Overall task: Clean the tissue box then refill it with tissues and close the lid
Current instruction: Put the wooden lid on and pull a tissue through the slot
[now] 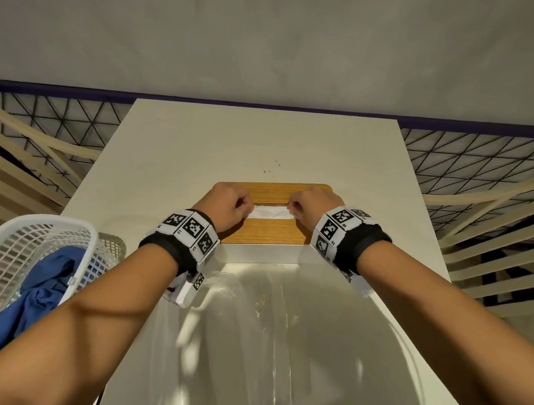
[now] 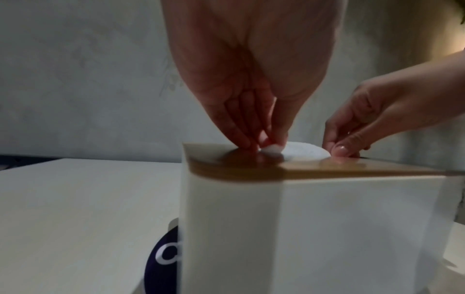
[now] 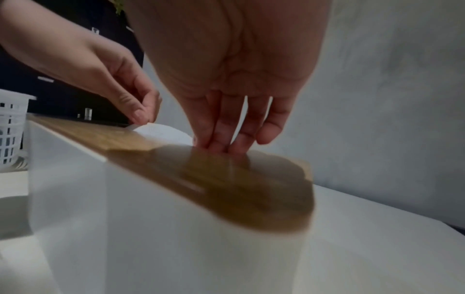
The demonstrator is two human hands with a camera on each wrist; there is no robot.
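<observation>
Tissue (image 1: 269, 212) ends seemingly pinched between both hands' fingers (image 2: 273, 127) atop lid (image 1: 269, 234)

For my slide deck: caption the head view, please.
Both hands, left hand and right hand, pinch tissue through wooden lid slot.

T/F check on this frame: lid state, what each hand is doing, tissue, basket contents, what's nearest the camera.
1. The wooden lid sits on the tissue box. True.
2. The left hand holds a blue cloth. False: it pinches the white tissue at the lid's slot.
3. The right hand is at the slot's other end. True.
4. The white basket is empty. False: a blue cloth lies in it.
5. Clear plastic wrap lies in front of the box. True.
</observation>
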